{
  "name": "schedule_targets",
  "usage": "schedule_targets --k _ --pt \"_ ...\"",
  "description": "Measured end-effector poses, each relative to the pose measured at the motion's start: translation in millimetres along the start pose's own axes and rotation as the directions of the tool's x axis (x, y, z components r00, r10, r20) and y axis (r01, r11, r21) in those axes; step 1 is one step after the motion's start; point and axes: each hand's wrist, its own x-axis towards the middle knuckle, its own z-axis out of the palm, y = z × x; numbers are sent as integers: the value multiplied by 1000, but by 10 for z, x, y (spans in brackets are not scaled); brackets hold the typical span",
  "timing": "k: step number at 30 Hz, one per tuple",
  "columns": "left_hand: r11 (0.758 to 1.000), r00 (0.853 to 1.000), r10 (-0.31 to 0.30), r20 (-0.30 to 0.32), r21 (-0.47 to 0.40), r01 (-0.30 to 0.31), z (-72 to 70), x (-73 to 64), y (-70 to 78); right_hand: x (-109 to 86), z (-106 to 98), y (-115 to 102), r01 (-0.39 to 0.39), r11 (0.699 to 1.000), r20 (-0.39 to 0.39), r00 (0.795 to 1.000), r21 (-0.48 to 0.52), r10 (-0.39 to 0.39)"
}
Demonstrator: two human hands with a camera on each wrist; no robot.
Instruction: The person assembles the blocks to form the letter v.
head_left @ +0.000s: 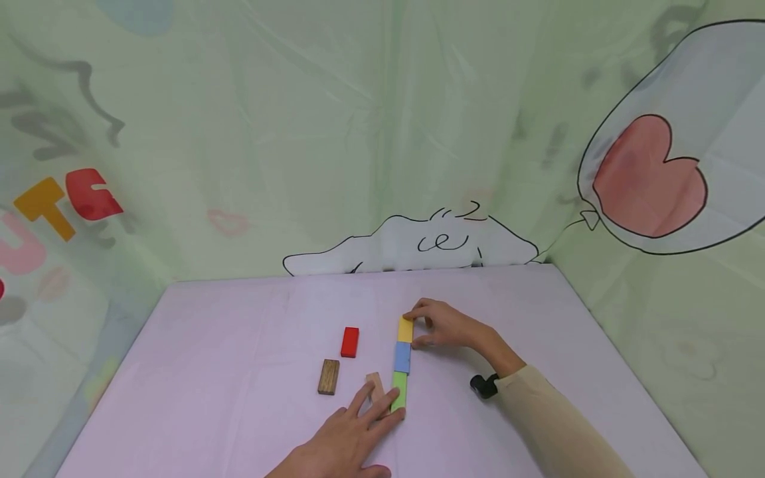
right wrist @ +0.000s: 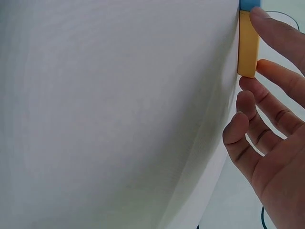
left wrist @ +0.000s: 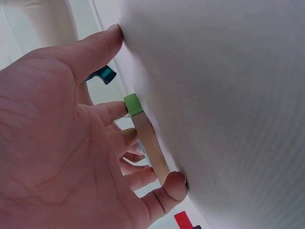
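On the table, a yellow block [head_left: 406, 330], a blue block [head_left: 402, 357] and a green block [head_left: 400, 383] lie end to end in a row. The right hand [head_left: 445, 324] touches the yellow block at the far end of the row, its index fingertip by the far end and its thumb near the joint with the blue one. Spread fingers of the left hand [head_left: 349, 435] rest on the green block and a light wooden block [head_left: 375, 382], which lies slanted beside it. In the left wrist view the wooden block [left wrist: 151, 145] is partly behind the fingers.
Left of the row lie a red block [head_left: 350, 342] and a dark brown wooden block [head_left: 329, 377]. The pale table [head_left: 239, 345] is enclosed by green printed cloth walls [head_left: 299, 133]. A black wrist camera [head_left: 484, 386] is worn at the right sleeve.
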Motion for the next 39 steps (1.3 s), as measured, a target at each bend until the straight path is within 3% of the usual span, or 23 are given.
schedule_targets --k 19,22,30,39 --pt "1000 1000 12 -23 21 -12 30 -5 -13 -55 52 -29 -20 1000 -23 1000 2 20" --pt "1000 1000 14 -27 17 -14 30 -8 -12 -122 88 -48 -6 1000 -73 997 -11 6" --pt "999 1000 3 -30 50 -2 -2 -27 19 -406 290 -258 44 994 -204 979 96 -24" --pt "999 999 -10 -38 40 12 -10 -30 40 -578 450 -517 -59 995 -130 989 87 70"
